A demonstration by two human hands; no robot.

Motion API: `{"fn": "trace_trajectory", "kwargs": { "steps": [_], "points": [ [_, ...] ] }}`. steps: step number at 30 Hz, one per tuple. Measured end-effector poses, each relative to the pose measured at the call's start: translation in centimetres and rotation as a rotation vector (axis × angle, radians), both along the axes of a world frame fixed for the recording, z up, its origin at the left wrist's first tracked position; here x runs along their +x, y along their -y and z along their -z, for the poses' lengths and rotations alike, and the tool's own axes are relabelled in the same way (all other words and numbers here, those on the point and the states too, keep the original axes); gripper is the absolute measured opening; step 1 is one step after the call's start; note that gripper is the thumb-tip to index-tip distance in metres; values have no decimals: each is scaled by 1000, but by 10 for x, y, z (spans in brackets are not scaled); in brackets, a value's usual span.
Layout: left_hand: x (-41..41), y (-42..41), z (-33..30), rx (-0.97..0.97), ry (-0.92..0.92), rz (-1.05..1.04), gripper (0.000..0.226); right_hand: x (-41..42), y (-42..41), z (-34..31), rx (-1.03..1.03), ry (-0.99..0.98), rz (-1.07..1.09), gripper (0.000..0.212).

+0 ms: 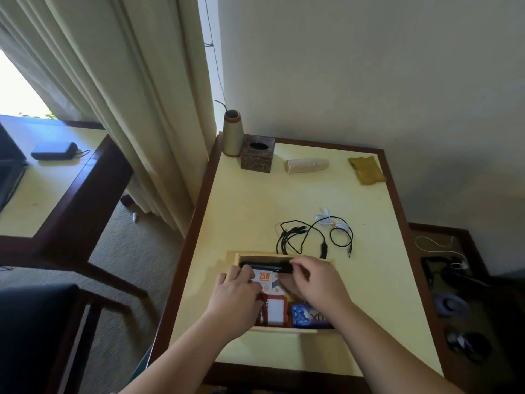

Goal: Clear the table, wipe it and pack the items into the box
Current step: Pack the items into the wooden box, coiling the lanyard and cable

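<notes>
An open box (279,330) stands on the yellow table (369,308) near its front edge. Both hands reach into it. My left hand (237,294) and my right hand (318,282) each pinch an end of a long black device (267,266) lying along the box's far wall. Inside the box are a white-and-orange 25W carton (267,278), a red-framed item (274,311) and a blue packet (302,315). Black cables (301,237) and a white cable (331,218) lie loose behind the box. A yellow cloth (366,169) lies at the far right.
A stack of paper cups (306,165) lies on its side at the back, next to a dark tissue box (258,153) and a cone-shaped vase (232,133). A curtain hangs left, another table (42,191) beyond. A low shelf (454,294) with cables sits on the right.
</notes>
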State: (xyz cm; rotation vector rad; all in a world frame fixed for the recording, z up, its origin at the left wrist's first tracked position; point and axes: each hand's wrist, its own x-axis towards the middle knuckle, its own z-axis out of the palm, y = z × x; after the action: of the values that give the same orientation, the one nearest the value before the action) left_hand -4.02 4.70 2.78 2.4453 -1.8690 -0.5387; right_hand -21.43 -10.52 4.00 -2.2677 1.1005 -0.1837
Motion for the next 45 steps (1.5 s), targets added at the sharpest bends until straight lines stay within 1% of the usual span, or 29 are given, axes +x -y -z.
{"fn": "trace_trajectory", "kwargs": {
  "steps": [3,5,8,11,14,18,20,24,28,31,35,38,42,45],
  "points": [
    [4,8,-2,-39,19,-12,45,-12,6,-2,-44,75,191,18],
    [3,15,-2,-4,34,16,46,-21,11,-2,-51,111,285,16],
    [-1,22,2,77,52,52,42,-31,25,1,-35,111,362,18],
    [-4,25,4,112,43,10,40,-37,46,5,-23,86,387,19],
    [-1,31,-3,69,-7,-74,36,-39,72,8,-24,80,392,17],
    [2,45,-11,-171,-69,-210,34,-33,112,9,-5,67,357,15],
    [4,55,-9,-239,-91,-277,34,-29,134,12,8,37,331,16],
    [5,66,12,-158,-126,-370,46,-25,173,24,53,-58,257,21],
    [2,62,32,-152,-91,-400,57,-24,199,41,-11,-234,130,28],
    [2,63,36,-171,-62,-409,54,-19,211,50,-52,-341,82,29],
    [0,64,36,-162,-39,-411,49,-9,218,55,-62,-436,102,30],
    [0,64,34,-148,-30,-401,45,-5,216,58,-96,-518,105,25],
    [1,63,32,-140,-32,-393,43,-6,213,54,-104,-536,132,19],
    [2,63,33,-140,-34,-385,43,-12,213,43,-67,-424,189,19]
  ]
}}
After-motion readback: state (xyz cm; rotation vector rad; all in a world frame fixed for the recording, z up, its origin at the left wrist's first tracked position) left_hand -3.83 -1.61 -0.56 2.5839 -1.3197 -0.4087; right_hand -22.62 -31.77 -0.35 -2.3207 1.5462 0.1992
